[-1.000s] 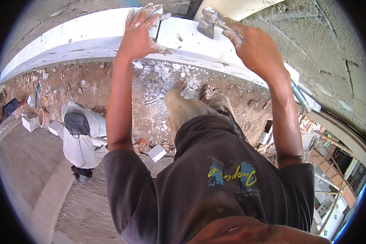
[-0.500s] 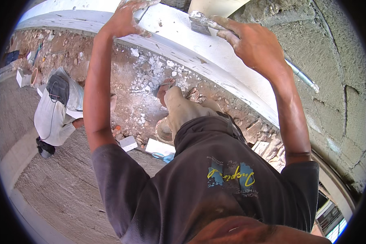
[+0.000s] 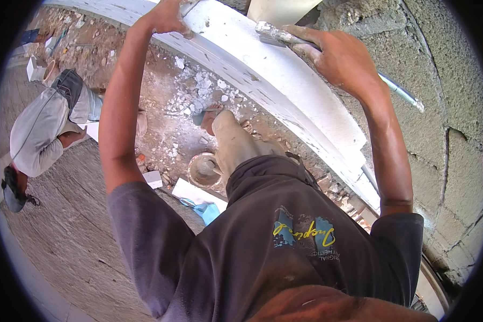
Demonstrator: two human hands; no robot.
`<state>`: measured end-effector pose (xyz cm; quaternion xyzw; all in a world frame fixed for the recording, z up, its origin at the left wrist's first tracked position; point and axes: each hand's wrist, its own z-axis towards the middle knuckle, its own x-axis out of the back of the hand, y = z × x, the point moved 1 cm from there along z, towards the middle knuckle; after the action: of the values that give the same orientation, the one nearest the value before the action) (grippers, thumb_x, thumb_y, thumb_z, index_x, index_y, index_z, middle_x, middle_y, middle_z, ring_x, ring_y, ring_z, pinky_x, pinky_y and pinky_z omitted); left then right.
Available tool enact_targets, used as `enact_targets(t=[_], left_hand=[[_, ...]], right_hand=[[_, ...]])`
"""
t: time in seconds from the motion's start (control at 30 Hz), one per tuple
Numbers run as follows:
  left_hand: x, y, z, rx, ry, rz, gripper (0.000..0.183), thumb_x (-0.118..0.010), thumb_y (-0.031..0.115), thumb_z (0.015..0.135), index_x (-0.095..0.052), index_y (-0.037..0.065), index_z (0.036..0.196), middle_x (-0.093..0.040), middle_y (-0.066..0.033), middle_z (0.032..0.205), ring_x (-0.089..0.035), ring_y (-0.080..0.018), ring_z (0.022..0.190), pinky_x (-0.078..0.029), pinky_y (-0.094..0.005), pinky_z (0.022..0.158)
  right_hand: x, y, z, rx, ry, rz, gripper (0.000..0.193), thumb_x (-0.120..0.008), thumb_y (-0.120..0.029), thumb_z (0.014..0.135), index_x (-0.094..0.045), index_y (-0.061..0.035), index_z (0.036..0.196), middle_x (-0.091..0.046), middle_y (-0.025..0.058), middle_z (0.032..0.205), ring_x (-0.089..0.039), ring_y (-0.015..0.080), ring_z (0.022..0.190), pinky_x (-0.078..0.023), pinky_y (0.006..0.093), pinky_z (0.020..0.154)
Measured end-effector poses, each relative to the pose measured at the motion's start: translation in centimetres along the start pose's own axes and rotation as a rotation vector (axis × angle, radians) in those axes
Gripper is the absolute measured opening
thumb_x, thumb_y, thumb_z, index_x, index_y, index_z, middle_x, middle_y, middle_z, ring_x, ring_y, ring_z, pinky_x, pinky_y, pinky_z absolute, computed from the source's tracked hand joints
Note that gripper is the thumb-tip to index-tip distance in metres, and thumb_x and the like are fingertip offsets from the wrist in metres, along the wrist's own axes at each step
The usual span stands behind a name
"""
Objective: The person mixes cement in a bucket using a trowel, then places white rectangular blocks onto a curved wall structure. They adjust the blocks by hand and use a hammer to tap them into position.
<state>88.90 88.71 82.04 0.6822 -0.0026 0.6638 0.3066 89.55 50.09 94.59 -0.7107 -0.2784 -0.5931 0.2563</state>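
The right hand (image 3: 338, 56) is wrapped round the handle of a plaster-caked trowel (image 3: 276, 36), fingers pressed together on it, the blade lying against the top of a white plastered ledge (image 3: 284, 91) that runs diagonally below a rough grey block wall (image 3: 440, 80). The left hand (image 3: 169, 16) grips the ledge's upper edge farther along (its fingers curl over the edge, partly cut off by the frame). Far below, white rubble litters the reddish ground (image 3: 145, 59), a round bucket (image 3: 203, 170) sits near the person's foot, and another person (image 3: 43, 134) bends over on the left.
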Motion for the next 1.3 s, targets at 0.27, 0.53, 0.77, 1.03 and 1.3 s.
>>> enact_targets(t=[0.27,0.53,0.77,1.03,1.3], left_hand=[[-1.1,-1.9,-0.3,0.034,-0.004,0.088,0.114,-0.095,0.043,0.055,-0.048,0.014,0.155,-0.038,-0.0147,0.165,-0.03,-0.0346,0.154,-0.022,-0.0516,0.126],[-2.2,-4.1,-1.2,0.272,-0.001,0.052,0.101,-0.093,0.027,0.063,-0.048,0.005,0.151,-0.05,-0.02,0.154,-0.047,-0.0319,0.143,-0.03,-0.0406,0.125],[-1.8,2.1,-1.6,0.246,0.158,0.186,0.073,-0.081,0.01,0.072,-0.06,0.005,0.142,-0.061,-0.0174,0.144,-0.05,-0.0311,0.142,-0.02,-0.0468,0.129],[-7.2,17.7,-4.2,0.609,0.668,-0.143,0.058,-0.078,0.011,0.081,-0.063,0.005,0.137,-0.051,-0.0259,0.151,-0.047,-0.0403,0.143,-0.028,-0.0543,0.124],[-18.9,27.0,-2.4,0.824,0.897,-1.038,0.067,-0.078,0.005,0.085,-0.047,-0.011,0.143,-0.057,-0.0237,0.137,-0.058,-0.0286,0.128,-0.046,-0.0402,0.109]], right_hand=[[1.0,0.9,-1.3,0.11,0.081,-0.005,0.036,-0.064,-0.028,0.099,-0.07,-0.0242,0.134,-0.077,0.013,0.094,-0.073,0.0303,0.087,-0.057,0.0456,0.08],[1.4,2.2,-4.1,-0.044,-0.069,-0.065,0.039,-0.064,-0.031,0.1,-0.066,-0.03,0.139,-0.076,0.0132,0.096,-0.071,0.0336,0.084,-0.056,0.0454,0.077],[-1.0,4.3,-12.0,-0.675,0.105,0.427,0.024,-0.075,-0.029,0.095,-0.072,-0.0089,0.107,-0.062,0.0051,0.073,-0.054,0.0146,0.066,-0.044,0.0341,0.061],[-6.0,5.5,-18.3,-0.874,0.351,0.55,0.029,-0.08,-0.025,0.091,-0.062,-0.002,0.087,-0.051,0.0029,0.069,-0.043,0.0123,0.067,-0.041,0.0314,0.062],[-10.2,8.4,-19.4,-0.742,0.408,0.614,0.025,-0.08,-0.024,0.091,-0.068,-0.0029,0.096,-0.057,0.006,0.071,-0.05,0.0127,0.068,-0.044,0.0314,0.065]])
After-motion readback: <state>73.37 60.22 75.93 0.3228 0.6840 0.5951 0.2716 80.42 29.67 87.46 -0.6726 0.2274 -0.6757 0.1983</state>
